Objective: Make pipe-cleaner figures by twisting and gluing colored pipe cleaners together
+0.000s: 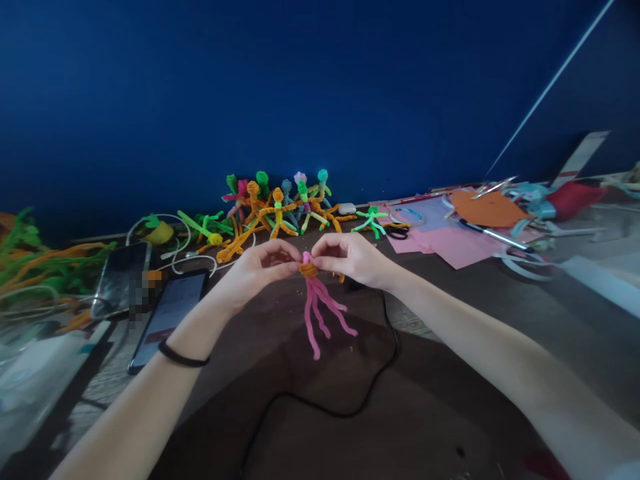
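Both hands — left hand [260,267], right hand [350,257] — pinch a fuzzy orange coil [309,270]; limp pink pipe-cleaner strands [320,310] dangle below the fingers.

The person has two bare arms with no sleeves on them. The left hand [260,265] has a thin black band [181,357] around its wrist. The right hand [353,257] has nothing on its wrist. The fingers wear no rings.
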`<state>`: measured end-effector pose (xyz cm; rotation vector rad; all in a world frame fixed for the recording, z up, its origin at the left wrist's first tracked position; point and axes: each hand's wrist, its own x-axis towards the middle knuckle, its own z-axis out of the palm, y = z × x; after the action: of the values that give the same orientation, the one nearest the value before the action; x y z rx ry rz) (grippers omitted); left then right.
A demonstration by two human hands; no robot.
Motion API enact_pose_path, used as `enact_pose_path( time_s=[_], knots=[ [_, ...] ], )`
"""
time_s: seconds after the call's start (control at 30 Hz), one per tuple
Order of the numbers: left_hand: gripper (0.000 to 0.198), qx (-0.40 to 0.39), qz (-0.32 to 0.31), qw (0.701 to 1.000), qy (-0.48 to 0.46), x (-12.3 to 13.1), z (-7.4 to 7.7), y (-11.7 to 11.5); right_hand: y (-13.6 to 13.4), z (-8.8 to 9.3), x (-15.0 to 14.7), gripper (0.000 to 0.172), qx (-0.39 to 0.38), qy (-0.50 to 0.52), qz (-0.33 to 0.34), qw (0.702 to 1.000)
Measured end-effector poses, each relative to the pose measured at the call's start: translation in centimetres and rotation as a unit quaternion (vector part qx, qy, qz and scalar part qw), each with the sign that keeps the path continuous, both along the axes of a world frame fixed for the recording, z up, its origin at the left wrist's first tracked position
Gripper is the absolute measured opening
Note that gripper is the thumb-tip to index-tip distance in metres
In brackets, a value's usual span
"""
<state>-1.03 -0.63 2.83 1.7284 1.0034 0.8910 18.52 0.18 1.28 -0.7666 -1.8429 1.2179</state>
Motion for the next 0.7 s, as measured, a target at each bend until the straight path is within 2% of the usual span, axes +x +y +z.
enact_pose_path(
  time_s=[0.17, 0.37, 0.57, 0.7],
  knots=[
    [0.021, 0.033, 0.019, 0.996, 0.079, 0.56, 0.5, -0.53, -0.22, -0.1, -0.22, 0.01, 0.016, -0.017, -0.013, 1.0],
    [0.019, 0.076, 0.048, 0.986, 0.141, 0.81, 0.28, -0.44, -0.49, -0.04, -0.46, 0.011, 0.023, -0.031, -0.023, 0.999],
    [0.018, 0.02, 0.022, 0.996, 0.09, 0.73, 0.12, -0.45, -0.68, 0.37, -0.37, 0.013, -0.009, -0.041, -0.002, 0.999],
    [0.019, -0.021, 0.02, 0.998, 0.047, 0.24, -0.02, -0.12, 0.13, 0.45, 0.41, 0.016, -0.03, -0.032, 0.008, 0.999]
  ],
)
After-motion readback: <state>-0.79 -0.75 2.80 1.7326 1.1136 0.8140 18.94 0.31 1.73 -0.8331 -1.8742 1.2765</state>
